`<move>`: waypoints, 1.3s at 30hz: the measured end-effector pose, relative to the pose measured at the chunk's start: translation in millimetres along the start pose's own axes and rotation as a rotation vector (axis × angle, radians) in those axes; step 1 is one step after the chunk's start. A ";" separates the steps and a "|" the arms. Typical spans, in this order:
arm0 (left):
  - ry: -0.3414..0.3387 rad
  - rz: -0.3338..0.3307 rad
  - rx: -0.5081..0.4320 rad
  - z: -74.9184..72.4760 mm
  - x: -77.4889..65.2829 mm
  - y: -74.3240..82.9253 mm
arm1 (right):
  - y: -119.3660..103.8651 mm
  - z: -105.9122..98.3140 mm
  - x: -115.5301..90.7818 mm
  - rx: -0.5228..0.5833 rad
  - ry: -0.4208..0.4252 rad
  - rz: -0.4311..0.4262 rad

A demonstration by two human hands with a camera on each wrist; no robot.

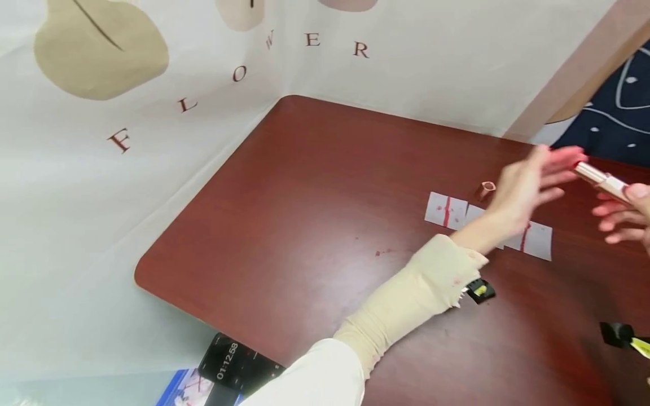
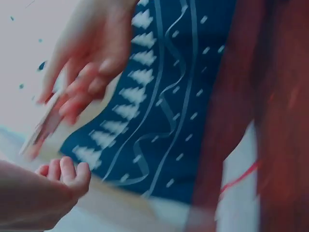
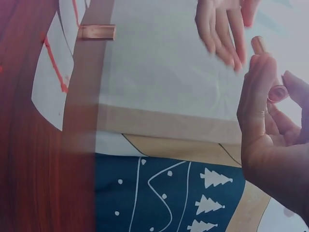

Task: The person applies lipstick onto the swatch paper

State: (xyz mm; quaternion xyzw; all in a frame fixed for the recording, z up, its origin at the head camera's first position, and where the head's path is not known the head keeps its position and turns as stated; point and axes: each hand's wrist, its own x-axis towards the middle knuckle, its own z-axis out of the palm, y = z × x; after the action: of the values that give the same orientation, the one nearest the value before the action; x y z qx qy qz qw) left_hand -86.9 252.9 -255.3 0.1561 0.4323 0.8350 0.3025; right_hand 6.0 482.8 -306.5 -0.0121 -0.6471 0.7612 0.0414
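In the head view my right hand (image 1: 629, 217) pinches a rose-gold lipstick tube (image 1: 601, 180) near the right edge. The end of the tube points left. My left hand (image 1: 523, 189) is stretched towards it with extended fingers, and the tube's tip is at or near its fingertips; whether they touch cannot be told. Red colour shows on some left fingers. Seen from the right wrist, the left hand (image 3: 222, 29) appears above the right hand (image 3: 260, 111). A rose-gold cap (image 1: 487, 189) stands on the table by white paper pieces (image 1: 434, 210) with red stripes.
A small black object with yellow (image 1: 479, 290) lies by the left sleeve. Another black and yellow item (image 1: 619, 335) is at the right edge. A phone (image 1: 238, 361) showing a timer sits below the table's front edge. A printed cloth (image 1: 406, 73) stands behind the table (image 1: 284, 197).
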 end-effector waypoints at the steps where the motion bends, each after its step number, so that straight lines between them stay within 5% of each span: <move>1: 0.012 0.050 0.107 -11.1 1.4 8.1 | -5.3 32.6 -4.4 -0.086 0.105 -0.083; 4: 0.011 0.145 0.532 -50.0 10.8 34.0 | -5.7 72.6 -4.1 -0.184 0.171 -0.288; 6: -0.002 0.158 0.868 -75.0 20.3 46.8 | -13.3 94.6 -3.0 -0.204 0.199 -0.303; 9: -0.070 0.057 1.231 -103.0 35.6 50.9 | -18.3 111.1 1.5 -0.361 0.273 -0.270; 12: -0.148 -0.086 1.426 -117.4 47.3 38.5 | -17.4 121.8 5.4 -0.586 0.350 -0.177; 15: -0.168 -0.157 1.529 -124.4 56.6 23.1 | -15.0 130.6 10.6 -0.721 0.372 -0.108; 22: 0.036 -0.136 1.657 -131.6 67.7 3.6 | -7.2 142.1 20.5 -0.721 0.338 -0.116; 24: -0.024 -0.063 1.729 -133.5 64.8 5.8 | -6.0 146.2 23.7 -0.718 0.338 -0.124; 30: -0.380 0.149 1.826 -133.1 37.4 30.4 | -8.5 158.6 32.8 -0.729 0.365 -0.155; 39: -0.508 0.190 1.735 -125.9 15.5 44.6 | -9.1 162.7 30.9 -0.910 0.347 -0.104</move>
State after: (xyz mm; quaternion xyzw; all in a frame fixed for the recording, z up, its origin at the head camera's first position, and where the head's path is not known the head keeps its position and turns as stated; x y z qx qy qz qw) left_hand -181.0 164.0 -291.6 0.5435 0.8148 0.1781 0.0950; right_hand -36.1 326.6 -270.0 -0.1234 -0.8974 0.3848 0.1770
